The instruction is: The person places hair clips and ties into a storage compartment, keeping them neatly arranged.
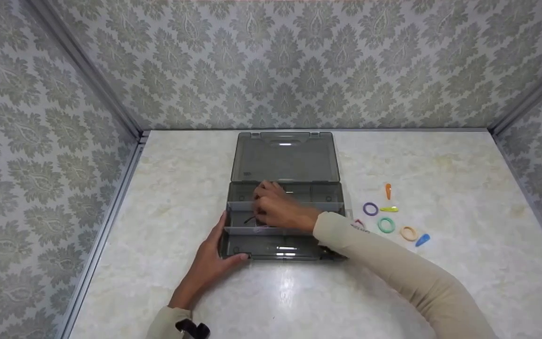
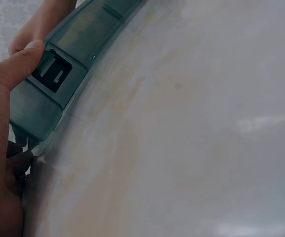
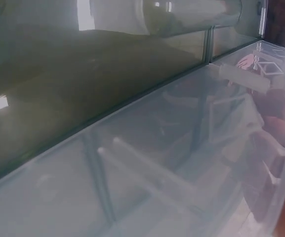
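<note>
A translucent dark grey organizer box (image 1: 282, 247) lies on the table with its hinged lid (image 1: 285, 160) swung back. My left hand (image 1: 212, 261) grips its front left corner, fingers along the side. In the left wrist view the thumb (image 2: 26, 59) presses the front wall beside a black latch (image 2: 53, 71). My right hand (image 1: 275, 207) reaches into the middle row with bent fingers, slightly blurred. A thin dark strip (image 1: 249, 220) shows by its fingertips; I cannot tell whether they pinch it. Through the clear divider (image 3: 147, 168) in the right wrist view, those fingers (image 3: 268, 173) look hazy.
Right of the box lie an orange clip (image 1: 388, 191), a yellow clip (image 1: 388, 209), a blue clip (image 1: 422, 240), and purple (image 1: 370, 209), green (image 1: 386, 225) and peach (image 1: 409, 233) hair ties. A pink piece (image 1: 358, 224) sits partly behind the right sleeve (image 1: 393, 263). Patterned walls surround the table.
</note>
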A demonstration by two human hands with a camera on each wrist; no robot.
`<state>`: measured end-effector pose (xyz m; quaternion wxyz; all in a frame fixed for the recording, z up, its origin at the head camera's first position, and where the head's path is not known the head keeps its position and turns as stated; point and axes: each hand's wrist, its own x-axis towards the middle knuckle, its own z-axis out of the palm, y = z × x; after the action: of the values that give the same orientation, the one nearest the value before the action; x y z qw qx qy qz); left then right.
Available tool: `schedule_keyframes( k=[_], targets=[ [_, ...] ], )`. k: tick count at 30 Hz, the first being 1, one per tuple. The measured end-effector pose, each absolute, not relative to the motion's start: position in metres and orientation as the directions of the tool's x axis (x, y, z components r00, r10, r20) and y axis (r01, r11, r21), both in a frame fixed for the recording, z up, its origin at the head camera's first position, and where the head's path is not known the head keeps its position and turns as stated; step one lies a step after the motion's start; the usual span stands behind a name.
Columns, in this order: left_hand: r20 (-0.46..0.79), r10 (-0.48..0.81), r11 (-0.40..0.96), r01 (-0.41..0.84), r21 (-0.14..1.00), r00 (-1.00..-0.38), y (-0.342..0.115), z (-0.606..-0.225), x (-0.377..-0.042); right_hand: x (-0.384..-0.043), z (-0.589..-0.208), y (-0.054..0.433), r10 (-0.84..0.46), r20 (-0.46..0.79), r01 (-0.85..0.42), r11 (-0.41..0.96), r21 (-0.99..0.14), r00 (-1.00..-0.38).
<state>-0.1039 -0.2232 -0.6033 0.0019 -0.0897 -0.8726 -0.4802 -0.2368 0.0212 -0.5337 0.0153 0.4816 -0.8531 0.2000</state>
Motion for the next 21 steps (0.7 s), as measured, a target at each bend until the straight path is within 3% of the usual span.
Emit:
schedule_keyframes(
  k=[21],
  targets=[
    [0.130, 0.166, 0.502, 0.197, 0.842, -0.978, -0.2241, -0.6060, -0.1063, -0.2377, -0.5349, 0.0201, -0.824, 0.194, -0.821, 0.448, -0.354, -0.533]
  ],
)
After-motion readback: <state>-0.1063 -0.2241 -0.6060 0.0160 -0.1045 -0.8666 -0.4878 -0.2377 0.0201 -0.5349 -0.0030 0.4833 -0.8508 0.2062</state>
